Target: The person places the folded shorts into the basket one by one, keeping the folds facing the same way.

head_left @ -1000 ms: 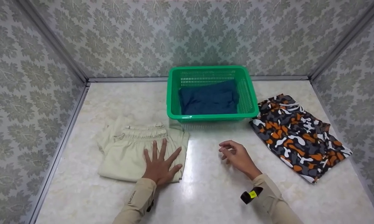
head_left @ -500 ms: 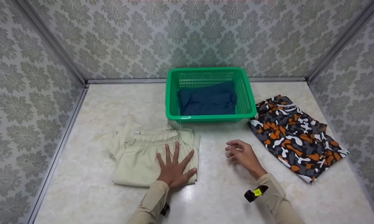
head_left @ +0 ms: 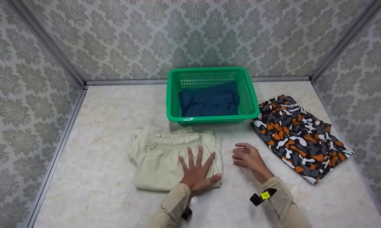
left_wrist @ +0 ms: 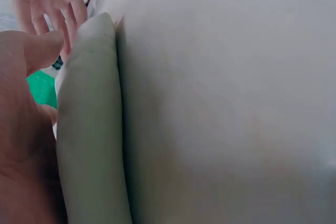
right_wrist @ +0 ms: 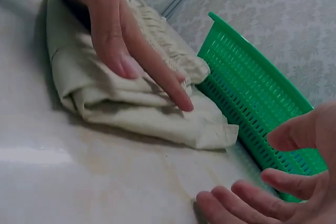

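Note:
Folded cream shorts [head_left: 165, 167] with a gathered elastic waistband lie on the table in front of the basket. My left hand [head_left: 198, 174] rests flat on their right part, fingers spread. In the right wrist view, the layered folded edge of the cream shorts [right_wrist: 147, 119] shows under the left hand [right_wrist: 113, 30]. The left wrist view shows their rounded near fold [left_wrist: 92, 124] beside the left palm. My right hand [head_left: 250, 160] hovers just right of the shorts, apart from them, fingers loosely bent with nothing between them.
A green plastic basket [head_left: 212, 119] stands at the back middle with folded dark blue cloth [head_left: 209, 99] inside. Camouflage shorts [head_left: 301, 139] in orange, black, grey and white lie at the right, by the basket's corner. Patterned walls [head_left: 193, 34] enclose the table [head_left: 92, 152] on three sides.
My left hand has slid to the right across the table, and the cream shorts have moved along under it. The right hand has shifted only slightly right; basket and camouflage shorts stay put.

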The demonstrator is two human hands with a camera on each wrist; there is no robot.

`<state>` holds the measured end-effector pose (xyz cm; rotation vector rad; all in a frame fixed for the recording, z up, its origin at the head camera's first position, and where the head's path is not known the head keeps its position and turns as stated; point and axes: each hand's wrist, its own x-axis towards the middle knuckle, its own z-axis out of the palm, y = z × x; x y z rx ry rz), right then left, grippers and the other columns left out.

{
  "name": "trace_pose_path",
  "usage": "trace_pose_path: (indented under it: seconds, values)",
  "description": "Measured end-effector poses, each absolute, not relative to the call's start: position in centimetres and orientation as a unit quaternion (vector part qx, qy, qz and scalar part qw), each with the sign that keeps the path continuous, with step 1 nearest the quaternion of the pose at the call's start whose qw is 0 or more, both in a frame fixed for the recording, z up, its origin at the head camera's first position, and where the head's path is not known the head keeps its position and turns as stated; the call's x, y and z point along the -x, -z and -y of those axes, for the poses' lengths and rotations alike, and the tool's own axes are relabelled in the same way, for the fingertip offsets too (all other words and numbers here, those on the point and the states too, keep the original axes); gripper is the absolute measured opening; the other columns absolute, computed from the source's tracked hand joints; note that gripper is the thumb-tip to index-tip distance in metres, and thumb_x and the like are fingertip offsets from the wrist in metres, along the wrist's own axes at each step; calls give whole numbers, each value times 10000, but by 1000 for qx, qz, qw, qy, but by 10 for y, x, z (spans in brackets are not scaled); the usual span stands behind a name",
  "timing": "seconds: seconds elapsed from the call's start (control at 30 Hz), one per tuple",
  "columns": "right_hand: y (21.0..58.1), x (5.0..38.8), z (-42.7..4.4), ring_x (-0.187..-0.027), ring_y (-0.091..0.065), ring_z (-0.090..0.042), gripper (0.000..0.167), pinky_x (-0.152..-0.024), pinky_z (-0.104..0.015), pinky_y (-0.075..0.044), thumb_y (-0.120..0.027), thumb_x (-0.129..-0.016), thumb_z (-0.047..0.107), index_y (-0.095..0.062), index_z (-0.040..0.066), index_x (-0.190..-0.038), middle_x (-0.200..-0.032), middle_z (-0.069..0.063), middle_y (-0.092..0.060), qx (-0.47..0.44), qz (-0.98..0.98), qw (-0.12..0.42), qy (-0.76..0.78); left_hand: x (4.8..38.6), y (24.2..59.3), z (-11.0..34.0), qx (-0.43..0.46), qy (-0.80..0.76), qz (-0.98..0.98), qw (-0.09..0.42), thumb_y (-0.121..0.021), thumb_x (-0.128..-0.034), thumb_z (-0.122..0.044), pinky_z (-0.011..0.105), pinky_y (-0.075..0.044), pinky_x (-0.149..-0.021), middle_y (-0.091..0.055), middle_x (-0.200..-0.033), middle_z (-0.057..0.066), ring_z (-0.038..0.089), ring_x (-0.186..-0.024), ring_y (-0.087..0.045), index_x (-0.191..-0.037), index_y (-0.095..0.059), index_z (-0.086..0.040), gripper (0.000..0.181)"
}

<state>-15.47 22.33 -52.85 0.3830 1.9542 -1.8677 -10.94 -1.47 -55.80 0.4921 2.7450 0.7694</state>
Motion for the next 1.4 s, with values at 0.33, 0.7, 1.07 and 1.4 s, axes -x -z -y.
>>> trace_pose_path:
  seconds: [0.33,0.7,1.07,1.4]
  values:
    - [513,143,-215,-1365,-456,-392,631,-1096,-488,-416,-537,-1043,191,-238,3,-1565,-1487,-288,-412,-191,-649,185,713,116,557,-17,-167,-310,-925,145,-432,-955,-707,769,108,-1071,32,-1695,134,486,-1484,188,-1641,-175,-295,841]
    - [517,142,-197,-1422,-329,-436,835,-1114,-559,-353,-602,-994,183,-53,19,-1600,-1594,-296,-209,-198,-640,185,719,118,557,-32,-166,-378,-901,137,-393,-988,-683,747,117,-1085,-16,-1695,127,453,-1499,163,-1647,-143,-269,818]
    - [531,151,-197,-798,-536,-141,219,-766,-264,-474,-644,-976,85,-590,38,-768,-789,-16,-552,-213,-553,142,793,114,558,-49,-165,-475,-854,134,-187,-987,-744,683,206,-1087,33,-1696,92,377,-1508,193,-1649,-32,-185,880]
    - [528,154,-195,-1039,-644,-202,317,-931,-310,-497,-685,-980,211,-711,-65,-1134,-1069,-106,-718,-144,-636,194,733,113,566,-58,-155,-503,-840,130,-92,-981,-747,646,207,-1108,-59,-1682,172,368,-1525,136,-1618,-60,-8,975]
